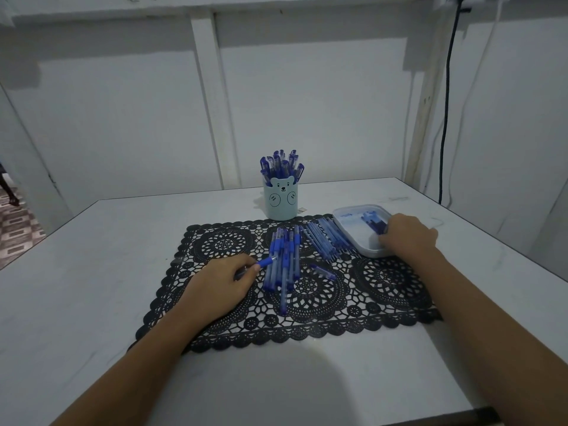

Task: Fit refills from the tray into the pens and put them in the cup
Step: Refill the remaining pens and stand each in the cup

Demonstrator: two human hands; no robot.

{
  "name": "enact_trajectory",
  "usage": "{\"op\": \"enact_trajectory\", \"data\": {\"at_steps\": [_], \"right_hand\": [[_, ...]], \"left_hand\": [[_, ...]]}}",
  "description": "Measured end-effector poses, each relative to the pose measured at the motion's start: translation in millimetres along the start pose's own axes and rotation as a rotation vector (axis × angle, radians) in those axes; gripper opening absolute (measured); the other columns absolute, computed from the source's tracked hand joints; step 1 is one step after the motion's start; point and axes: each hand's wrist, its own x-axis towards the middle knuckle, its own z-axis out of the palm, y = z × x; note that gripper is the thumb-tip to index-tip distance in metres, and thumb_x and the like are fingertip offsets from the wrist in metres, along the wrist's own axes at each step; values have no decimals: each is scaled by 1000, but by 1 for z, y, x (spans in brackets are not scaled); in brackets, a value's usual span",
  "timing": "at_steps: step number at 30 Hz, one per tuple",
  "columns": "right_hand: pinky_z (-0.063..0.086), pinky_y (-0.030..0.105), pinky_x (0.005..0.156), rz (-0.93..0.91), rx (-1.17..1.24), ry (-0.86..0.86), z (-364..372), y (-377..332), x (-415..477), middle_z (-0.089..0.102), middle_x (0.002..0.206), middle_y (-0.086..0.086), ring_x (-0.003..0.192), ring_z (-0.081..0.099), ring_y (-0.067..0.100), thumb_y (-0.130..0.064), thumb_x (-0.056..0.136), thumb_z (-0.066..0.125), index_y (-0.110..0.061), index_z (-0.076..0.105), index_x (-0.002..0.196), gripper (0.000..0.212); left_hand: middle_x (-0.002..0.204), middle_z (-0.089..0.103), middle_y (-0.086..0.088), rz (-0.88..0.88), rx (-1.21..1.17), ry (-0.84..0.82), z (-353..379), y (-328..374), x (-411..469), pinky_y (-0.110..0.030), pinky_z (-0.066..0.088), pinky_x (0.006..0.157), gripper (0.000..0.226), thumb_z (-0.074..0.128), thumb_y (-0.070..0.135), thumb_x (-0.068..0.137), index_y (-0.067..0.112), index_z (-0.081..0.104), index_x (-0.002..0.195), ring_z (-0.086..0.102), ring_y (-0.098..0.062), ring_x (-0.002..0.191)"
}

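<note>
Spreading across most of the view, the table (92, 272) carries a black lace mat (307, 302) at its middle. A bear cup (281, 199) packed with pens stands at the mat's far edge. The tray (347, 215) sits toward the right edge, its near side hidden by the right hand (408, 236), whose grip cannot be told. The left hand (221, 284) pinches a pen (266, 262), barrel mostly covered. Loose pens (284, 259) and refills (327, 241) lie between.
</note>
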Motion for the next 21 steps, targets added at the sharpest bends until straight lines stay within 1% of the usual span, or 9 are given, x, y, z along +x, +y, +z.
{"op": "enact_trajectory", "data": {"at_steps": [2, 3, 6, 9, 11, 13, 15, 18, 21], "right_hand": [[34, 39, 92, 8, -7, -32, -1, -2, 1, 55, 96, 6, 100, 54, 25, -19, 86, 53, -13, 52, 99, 15], [34, 39, 93, 1, -22, -42, -2, -3, 1, 57, 100, 6, 101, 54, 25, -20, 86, 53, -14, 52, 99, 14], [33, 40, 96, -27, -71, -46, -4, -7, 1, 59, 112, 7, 105, 54, 25, -20, 88, 51, -13, 54, 106, 20], [33, 38, 93, -11, -17, -1, -4, -10, -2, 59, 113, 9, 106, 53, 27, -17, 89, 47, -11, 55, 108, 22], [35, 37, 87, -52, 111, 63, -6, -12, -6, 61, 109, 9, 102, 54, 28, -20, 90, 46, -12, 57, 105, 21], [40, 35, 83, -150, 331, 109, -10, -15, -15, 62, 101, 6, 95, 55, 25, -22, 91, 48, -14, 59, 100, 17], [41, 27, 73, -270, 570, 89, -18, -20, -27, 63, 92, 3, 85, 54, 17, -19, 89, 52, -14, 62, 95, 13], [39, 11, 57, -419, 822, -95, -28, -24, -49, 59, 73, -2, 67, 50, 8, -13, 88, 57, -15, 66, 87, 9], [38, 12, 51, -465, 967, -259, -28, -22, -58, 55, 55, -13, 52, 45, 1, -12, 86, 61, -21, 67, 78, 13]], "left_hand": [[59, 54, 9, 6, -1, -1, 1, 0, 0, -20, 35, 49, 20, 48, 35, 92, 26, 64, 101, 46, -4, 47], [59, 54, 9, 6, 1, -1, 0, 0, 0, -20, 35, 49, 20, 48, 35, 92, 26, 64, 101, 47, -4, 47], [59, 54, 10, 8, 2, -5, 1, 0, 0, -20, 34, 49, 20, 48, 35, 92, 26, 63, 102, 47, -4, 47], [60, 55, 9, 21, -5, 6, 0, 0, -1, -20, 34, 49, 19, 48, 35, 92, 28, 62, 102, 47, -3, 48], [65, 57, 7, 32, -14, 20, -1, 0, -1, -23, 38, 50, 19, 48, 35, 92, 27, 62, 103, 48, -4, 50], [67, 58, 5, 38, -33, 29, -1, 0, 0, -26, 44, 53, 19, 49, 34, 92, 27, 61, 104, 50, -5, 52], [69, 58, 5, 41, -44, 35, -1, 0, 0, -27, 44, 55, 19, 49, 33, 92, 26, 62, 104, 51, -7, 55], [69, 59, 5, 40, -53, 38, -1, 0, 0, -25, 43, 54, 20, 49, 32, 92, 25, 62, 105, 54, -9, 56], [69, 58, 7, 41, -64, 44, -2, 1, -1, -19, 37, 51, 20, 49, 32, 92, 24, 62, 106, 52, -5, 54]]}}
